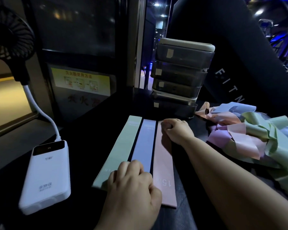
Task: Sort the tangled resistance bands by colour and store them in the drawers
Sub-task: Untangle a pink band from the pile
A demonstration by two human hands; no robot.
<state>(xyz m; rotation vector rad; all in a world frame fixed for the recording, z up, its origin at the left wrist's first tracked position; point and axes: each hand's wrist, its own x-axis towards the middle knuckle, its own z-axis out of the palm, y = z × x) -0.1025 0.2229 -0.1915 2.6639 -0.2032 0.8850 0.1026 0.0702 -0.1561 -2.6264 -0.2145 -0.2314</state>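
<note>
a: where bands lie flat on the table (90, 138), what holds them?
b: right hand (176, 130) pinches pink band (161, 156) at far end. left hand (133, 185), fingers curled, rests on lavender band (145, 143) at near end; grip undeterminable. green band (121, 146) leftmost. tangled pile (256, 138): right edge. drawers (179, 77): far edge.

This is a dim gym. A black panel (229, 87) lettered "FITN" stands at two o'clock, with exercise machines (265, 24) under blue light at one o'clock. A fire-extinguisher notice (81, 82) is at eleven.
</note>
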